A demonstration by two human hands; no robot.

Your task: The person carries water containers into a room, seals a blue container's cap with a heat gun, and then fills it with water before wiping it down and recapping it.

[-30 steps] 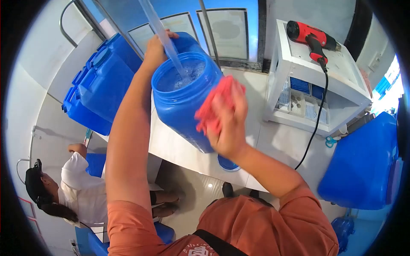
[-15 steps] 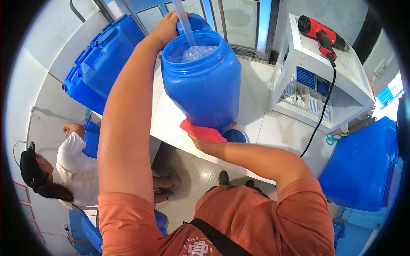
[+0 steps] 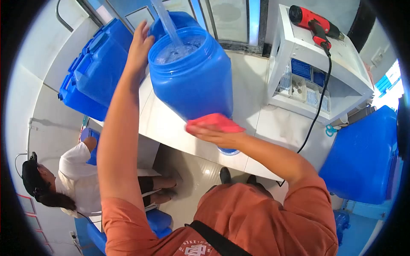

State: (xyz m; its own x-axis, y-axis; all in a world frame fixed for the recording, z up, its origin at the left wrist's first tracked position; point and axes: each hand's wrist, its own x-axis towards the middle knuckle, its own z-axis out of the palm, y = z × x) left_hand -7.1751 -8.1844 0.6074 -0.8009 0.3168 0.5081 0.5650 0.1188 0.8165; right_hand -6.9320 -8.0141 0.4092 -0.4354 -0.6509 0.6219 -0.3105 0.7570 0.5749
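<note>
A big blue plastic drum (image 3: pixel 192 87) stands upright on the white counter, its wide mouth uncapped. A clear stream of water (image 3: pixel 167 23) pours from above into the drum, where the surface churns below the rim. My left hand (image 3: pixel 139 47) is raised at the left of that rim, fingers extended and apart, beside another blue container (image 3: pixel 181 19) behind the drum. With my right hand (image 3: pixel 213 135) I press a pinkish-red cloth (image 3: pixel 220 123) against the drum's lower front. A round blue lid (image 3: pixel 229 151) shows partly beneath my right wrist, on the counter's front edge.
Blue jerrycans (image 3: pixel 96 70) stand at the left, and a person in white (image 3: pixel 79 179) sits below them. On the right, a red-and-black heat gun (image 3: pixel 316 25) lies on a white shelf unit (image 3: pixel 346 64), its cord trailing down. A large blue container (image 3: pixel 361 155) is beside it.
My left hand has come off the blue container behind and moved left, its fingers spreading. My right hand with the cloth has shifted right across the drum's lower front.
</note>
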